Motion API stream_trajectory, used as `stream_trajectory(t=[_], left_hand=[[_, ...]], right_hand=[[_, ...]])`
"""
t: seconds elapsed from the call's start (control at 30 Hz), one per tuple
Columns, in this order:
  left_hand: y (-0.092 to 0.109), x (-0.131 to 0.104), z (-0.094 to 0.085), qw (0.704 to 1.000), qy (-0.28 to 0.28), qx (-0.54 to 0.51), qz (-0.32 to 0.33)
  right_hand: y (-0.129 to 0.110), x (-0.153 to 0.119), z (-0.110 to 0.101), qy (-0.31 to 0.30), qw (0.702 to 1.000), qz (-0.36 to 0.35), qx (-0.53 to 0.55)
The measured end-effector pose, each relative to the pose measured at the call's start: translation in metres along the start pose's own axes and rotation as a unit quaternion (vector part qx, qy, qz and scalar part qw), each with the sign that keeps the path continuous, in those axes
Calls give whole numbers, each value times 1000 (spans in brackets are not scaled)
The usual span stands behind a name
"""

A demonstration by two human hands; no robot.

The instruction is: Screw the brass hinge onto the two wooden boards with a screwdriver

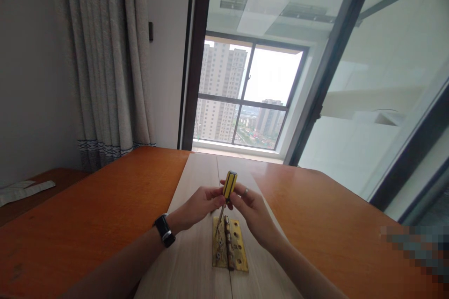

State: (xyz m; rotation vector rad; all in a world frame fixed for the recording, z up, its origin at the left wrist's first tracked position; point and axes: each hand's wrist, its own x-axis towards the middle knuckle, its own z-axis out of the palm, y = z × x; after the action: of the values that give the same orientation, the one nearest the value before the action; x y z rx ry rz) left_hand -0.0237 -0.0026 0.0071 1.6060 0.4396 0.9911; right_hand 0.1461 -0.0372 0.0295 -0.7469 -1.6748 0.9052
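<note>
From my remote seat I saw the left hand (198, 203) and right hand (257, 215) both pinching the yellow-and-black screwdriver (229, 186) by its handle, the shaft slanting to the left leaf of a rusty butt hinge (229, 245). I judged a more upright shaft and steady pressure would best keep its tip from skidding. The hinge lay across the seam of pale boards (185, 271), well in from the far edge of the table (133, 205); beyond that edge was a window (271, 72), and a grey curtain (105, 56) hung by the far-left corner.

It looks like a room in a high-up home: a grey curtain (108, 60) with a patterned hem hangs by the far left corner of the polished wooden desk (105, 201). Past its far edge, through dark-framed glass panels (332, 63), a window (242, 102) shows tower blocks (222, 74) outside.
</note>
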Motion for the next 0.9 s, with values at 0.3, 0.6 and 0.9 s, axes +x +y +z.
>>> stream_trajectory(t=[0.3, 0.6, 0.9], left_hand=[[1, 1, 2, 999, -1, -39, 0], [2, 2, 3, 1000, 21, -15, 0], [2, 0, 5, 999, -33, 24, -12]], right_hand=[[10, 1, -4, 60, 995, -62, -43], [12, -1, -4, 74, 994, -55, -51], [4, 0, 0, 121, 991, -43, -39]])
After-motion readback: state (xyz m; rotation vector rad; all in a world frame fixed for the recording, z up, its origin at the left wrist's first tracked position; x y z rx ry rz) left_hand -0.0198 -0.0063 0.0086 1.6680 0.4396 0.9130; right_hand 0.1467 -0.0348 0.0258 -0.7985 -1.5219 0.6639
